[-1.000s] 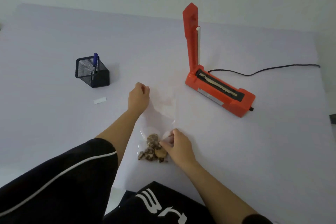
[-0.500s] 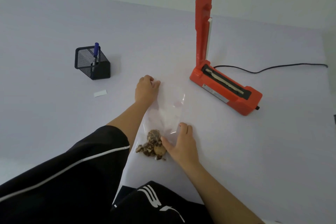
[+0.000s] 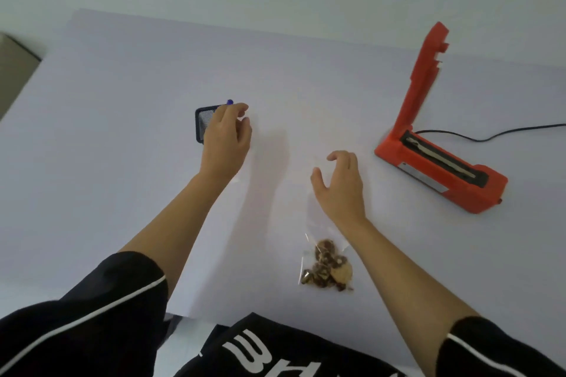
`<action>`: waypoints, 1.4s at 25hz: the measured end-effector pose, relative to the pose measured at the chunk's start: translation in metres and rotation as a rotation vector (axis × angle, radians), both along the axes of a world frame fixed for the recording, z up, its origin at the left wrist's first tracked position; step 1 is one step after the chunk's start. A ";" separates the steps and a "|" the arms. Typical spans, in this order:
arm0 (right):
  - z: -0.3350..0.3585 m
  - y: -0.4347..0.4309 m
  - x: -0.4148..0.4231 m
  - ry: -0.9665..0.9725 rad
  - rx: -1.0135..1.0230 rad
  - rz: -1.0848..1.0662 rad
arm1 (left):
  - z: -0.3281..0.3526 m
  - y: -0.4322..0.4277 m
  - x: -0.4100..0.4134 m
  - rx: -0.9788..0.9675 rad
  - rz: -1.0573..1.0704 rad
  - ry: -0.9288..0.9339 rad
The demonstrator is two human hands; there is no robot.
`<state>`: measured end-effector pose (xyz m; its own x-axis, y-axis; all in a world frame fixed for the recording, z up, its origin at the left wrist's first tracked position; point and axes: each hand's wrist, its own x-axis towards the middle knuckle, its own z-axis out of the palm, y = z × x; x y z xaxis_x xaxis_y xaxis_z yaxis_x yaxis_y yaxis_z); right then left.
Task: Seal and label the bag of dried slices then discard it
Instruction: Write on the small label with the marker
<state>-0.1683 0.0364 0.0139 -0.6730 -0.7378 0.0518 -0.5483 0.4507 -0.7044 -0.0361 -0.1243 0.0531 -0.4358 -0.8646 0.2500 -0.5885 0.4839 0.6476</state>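
A clear plastic bag (image 3: 318,223) lies flat on the white table, with brown dried slices (image 3: 327,266) gathered at its near end. My right hand (image 3: 340,187) hovers over the bag's far half with fingers spread, holding nothing. My left hand (image 3: 226,138) reaches out to the left, in front of a black mesh pen holder (image 3: 200,124) with a blue pen tip (image 3: 229,102) showing above my fingers. The fingers are curled but apart, and nothing shows in them. The holder is mostly hidden behind that hand.
An orange heat sealer (image 3: 441,168) stands at the right with its arm (image 3: 422,76) raised upright; its black cord (image 3: 496,133) runs off to the right. The table's near edge (image 3: 275,315) is by my body. A beige object (image 3: 15,70) sits beyond the left edge.
My left hand let go of the bag's top and moved left to the pen holder. My right hand lifted off the slices and opened. The view swung left, so the sealer sits further right.
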 end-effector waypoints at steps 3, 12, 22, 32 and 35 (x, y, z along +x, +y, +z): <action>0.005 -0.055 0.016 0.027 -0.036 0.052 | -0.001 -0.039 0.039 0.017 0.048 -0.055; 0.024 -0.195 0.047 -0.025 0.110 0.356 | -0.024 -0.087 0.062 0.553 0.063 -0.196; 0.066 -0.210 0.038 -0.082 -0.128 0.143 | -0.021 -0.103 0.058 0.537 0.072 -0.276; 0.148 -0.185 0.011 -0.042 -0.218 0.106 | 0.032 -0.092 0.066 0.336 -0.284 -0.054; 0.151 -0.182 0.016 -0.148 -0.314 0.033 | 0.041 -0.085 0.062 0.277 -0.265 0.029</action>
